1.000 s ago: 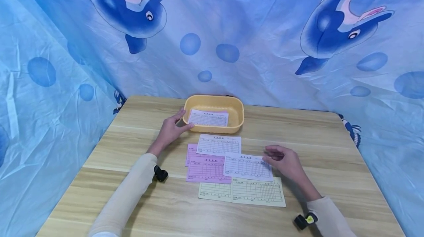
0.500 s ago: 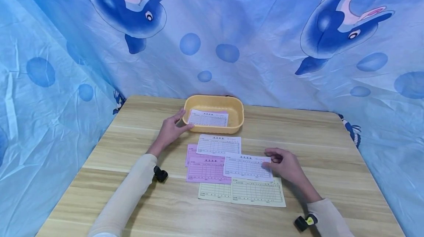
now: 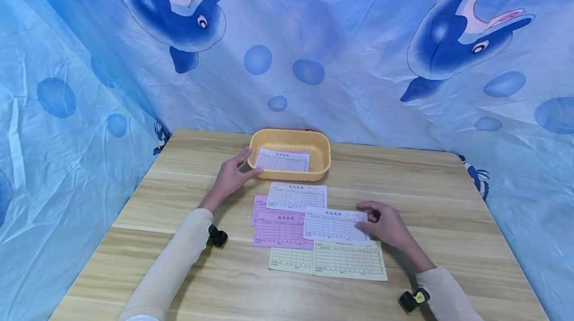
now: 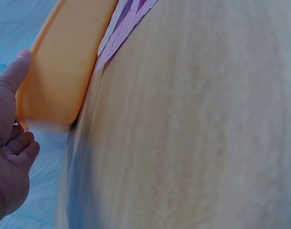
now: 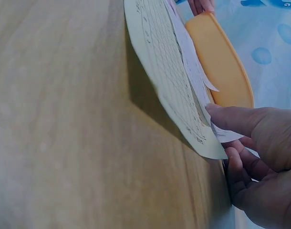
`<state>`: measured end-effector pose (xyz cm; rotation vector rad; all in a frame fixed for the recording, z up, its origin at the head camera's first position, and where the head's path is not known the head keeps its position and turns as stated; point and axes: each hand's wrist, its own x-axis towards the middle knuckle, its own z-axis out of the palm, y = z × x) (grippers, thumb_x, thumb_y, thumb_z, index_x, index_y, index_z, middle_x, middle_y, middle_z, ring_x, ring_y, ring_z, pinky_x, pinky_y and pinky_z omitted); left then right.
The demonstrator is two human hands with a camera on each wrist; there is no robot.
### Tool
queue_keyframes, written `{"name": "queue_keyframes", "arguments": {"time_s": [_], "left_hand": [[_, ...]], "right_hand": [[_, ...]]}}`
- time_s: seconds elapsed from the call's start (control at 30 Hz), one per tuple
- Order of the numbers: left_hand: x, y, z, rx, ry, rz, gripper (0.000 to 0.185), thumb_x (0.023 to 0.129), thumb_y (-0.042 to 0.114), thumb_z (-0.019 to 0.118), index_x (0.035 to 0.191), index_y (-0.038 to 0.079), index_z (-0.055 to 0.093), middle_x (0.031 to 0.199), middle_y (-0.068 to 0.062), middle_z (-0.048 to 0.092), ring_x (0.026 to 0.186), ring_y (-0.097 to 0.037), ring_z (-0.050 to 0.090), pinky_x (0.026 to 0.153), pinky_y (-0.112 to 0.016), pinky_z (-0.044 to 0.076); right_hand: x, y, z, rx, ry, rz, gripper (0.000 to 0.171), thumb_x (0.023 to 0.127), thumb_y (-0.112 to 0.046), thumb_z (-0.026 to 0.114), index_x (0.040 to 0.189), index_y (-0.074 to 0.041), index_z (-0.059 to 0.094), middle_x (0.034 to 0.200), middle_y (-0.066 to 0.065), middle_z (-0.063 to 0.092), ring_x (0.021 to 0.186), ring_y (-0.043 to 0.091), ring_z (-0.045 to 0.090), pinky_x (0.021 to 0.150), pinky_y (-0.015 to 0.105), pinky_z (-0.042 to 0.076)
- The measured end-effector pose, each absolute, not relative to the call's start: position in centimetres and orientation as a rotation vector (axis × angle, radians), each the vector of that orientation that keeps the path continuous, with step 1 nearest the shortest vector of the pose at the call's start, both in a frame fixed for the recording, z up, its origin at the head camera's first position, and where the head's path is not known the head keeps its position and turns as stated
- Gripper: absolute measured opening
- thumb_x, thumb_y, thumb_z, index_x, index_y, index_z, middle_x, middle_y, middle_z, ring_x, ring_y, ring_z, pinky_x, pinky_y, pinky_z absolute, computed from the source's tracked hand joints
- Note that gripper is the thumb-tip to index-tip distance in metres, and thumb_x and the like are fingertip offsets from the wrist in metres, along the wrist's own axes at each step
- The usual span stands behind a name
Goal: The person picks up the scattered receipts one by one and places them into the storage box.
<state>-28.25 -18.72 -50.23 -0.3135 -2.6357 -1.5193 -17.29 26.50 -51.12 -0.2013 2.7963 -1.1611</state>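
My left hand [image 3: 228, 180] grips the left end of a shallow yellow plastic basket [image 3: 291, 176], thumb at the front rim and fingers round the side. In the left wrist view the thumb lies against the basket's wall [image 4: 64, 71]. Inside the basket lies a white printed receipt slip [image 3: 282, 160] over a pink one. My right hand [image 3: 387, 225] pinches the right edge of another white receipt slip [image 3: 334, 226], thumb on top. In the right wrist view its fingers curl below the edge of that white slip [image 5: 226, 135].
Around the held slip lie another white slip [image 3: 296, 195], pink slips [image 3: 278, 234] and pale green slips [image 3: 350, 261], partly overlapping on the wooden table [image 3: 215, 281]. A blue dolphin-print curtain [image 3: 358, 111] hangs along the table's back and sides.
My right thumb has shifted onto the white slip's right edge, and the hand has dropped slightly. The left hand and basket stay as they were.
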Motion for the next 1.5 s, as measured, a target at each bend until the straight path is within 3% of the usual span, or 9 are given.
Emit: {"name": "queue_keyframes", "arguments": {"time_s": [0.2, 0.47, 0.9, 1.5], "left_hand": [[-28.3, -18.7, -50.3, -0.311, -2.64, -1.508, 0.094, 0.081, 0.052, 0.083, 0.153, 0.008, 0.043, 0.163, -0.002, 0.035, 0.153, -0.026, 0.029, 0.126, -0.046, 0.024], [-28.1, -18.7, -50.2, -0.317, -2.648, -1.508, 0.093, 0.082, 0.051, 0.083, 0.153, 0.008, 0.043, 0.163, -0.003, 0.034, 0.153, -0.027, 0.03, 0.125, -0.047, 0.026], [-28.1, -18.6, -50.1, -0.326, -2.637, -1.506, 0.094, 0.081, 0.051, 0.083, 0.153, 0.007, 0.043, 0.164, -0.006, 0.034, 0.152, -0.03, 0.03, 0.124, -0.049, 0.027], [-28.0, -18.6, -49.9, -0.293, -2.649, -1.51, 0.093, 0.081, 0.05, 0.084, 0.153, 0.008, 0.044, 0.163, -0.005, 0.035, 0.152, -0.028, 0.03, 0.125, -0.048, 0.025]], "right_hand": [[-17.3, 26.5, -51.3, -0.226, 2.771, -1.252, 0.038, 0.083, -0.01, 0.085, 0.119, -0.005, 0.072, 0.08, 0.0, 0.063, 0.071, 0.014, 0.057, 0.057, 0.02, 0.046], [-17.0, 26.9, -51.2, -0.283, 2.8, -1.245, 0.02, 0.087, -0.013, 0.082, 0.106, -0.007, 0.078, 0.079, -0.002, 0.065, 0.07, 0.012, 0.058, 0.058, 0.021, 0.048], [-16.7, 27.0, -50.9, -0.228, 2.8, -1.372, 0.01, 0.091, -0.015, 0.079, 0.099, -0.008, 0.078, 0.085, 0.002, 0.072, 0.072, 0.013, 0.062, 0.06, 0.022, 0.051], [-16.7, 26.5, -49.6, 0.003, 2.66, -1.519, 0.024, 0.093, -0.025, 0.077, 0.107, -0.005, 0.074, 0.092, 0.008, 0.074, 0.079, 0.02, 0.069, 0.066, 0.026, 0.057]]}}
